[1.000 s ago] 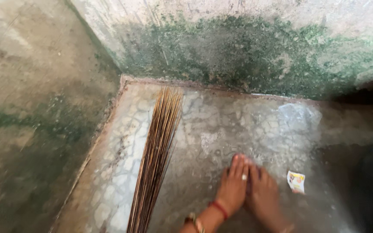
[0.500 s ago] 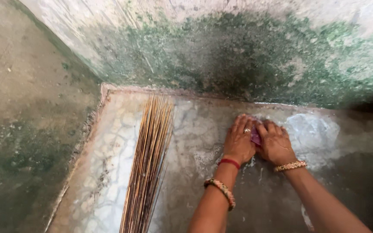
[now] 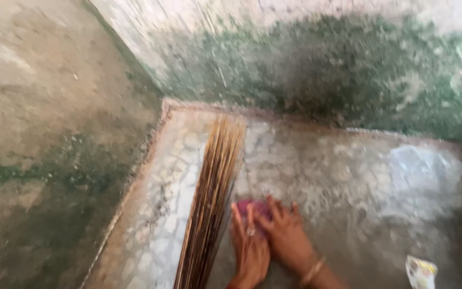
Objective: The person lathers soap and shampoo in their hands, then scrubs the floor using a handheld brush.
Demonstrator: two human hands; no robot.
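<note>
Frame blurred throughout. Far left: a stained, mossy wall [image 3: 49, 139] rises from the floor's left edge. A second wall [image 3: 316, 64], green and dark with growth, runs along the floor's far edge; the two meet at the far left corner.

Floor [image 3: 348, 182] is cracked pale concrete, wet-looking, with a reddish border along the left and far edges.

A broom of thin brown sticks [image 3: 215, 198] lies lengthwise on the floor, tips near the far left corner, the bundle running toward the near edge.

Just right of the broom: left hand [image 3: 249, 249], palm down, fingers stretched forward and close together, ring on one finger. Fingertips press on a pink-purple scrubbing pad [image 3: 252, 207], which sits flat on the floor just beside the broom sticks; whether pad and sticks touch cannot be told.

Right hand [image 3: 287, 235] sits against the left, also palm down, fingers spread a little, tips on the right side of the same pad. Bangle at the wrist. Neither hand is closed around the pad; both bear flat on it.

Farther right: a pale soapy patch [image 3: 418, 166] on the floor. Near right corner: a small white and yellow wrapper [image 3: 421, 272], well apart from the hands.
</note>
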